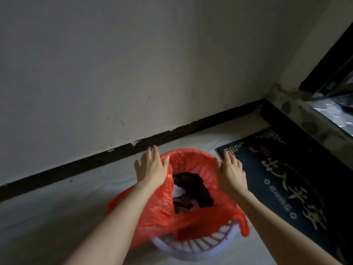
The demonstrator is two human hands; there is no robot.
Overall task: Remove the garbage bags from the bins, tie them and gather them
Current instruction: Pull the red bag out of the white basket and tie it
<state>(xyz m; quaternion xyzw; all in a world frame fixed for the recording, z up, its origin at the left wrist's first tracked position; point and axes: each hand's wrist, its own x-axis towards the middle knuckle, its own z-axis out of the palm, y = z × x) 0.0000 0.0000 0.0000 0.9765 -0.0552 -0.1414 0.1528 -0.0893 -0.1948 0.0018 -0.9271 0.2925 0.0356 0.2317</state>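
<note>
Both hands at the bin mouth. We note the left hand (pixel 151 167) with fingers straight and spread, resting on the left edge of the red thin-plastic garbage bag (pixel 191 222); the right hand (pixel 232 172) likewise flat-fingered on the opp. edge, gripping nothing. Bag lines a white slatted plastic bin (pixel 193 245), its rim folded over the outside, near side hanging loose. Dark and white refuse (pixel 191 192) inside. Bin stands on pale floor (pixel 57 217) nr. the wall, beside a black doormat w/ gold lettering (pixel 286 178).

The red bag (pixel 191 222) hides most of the slatted bin (pixel 200 245).
</note>
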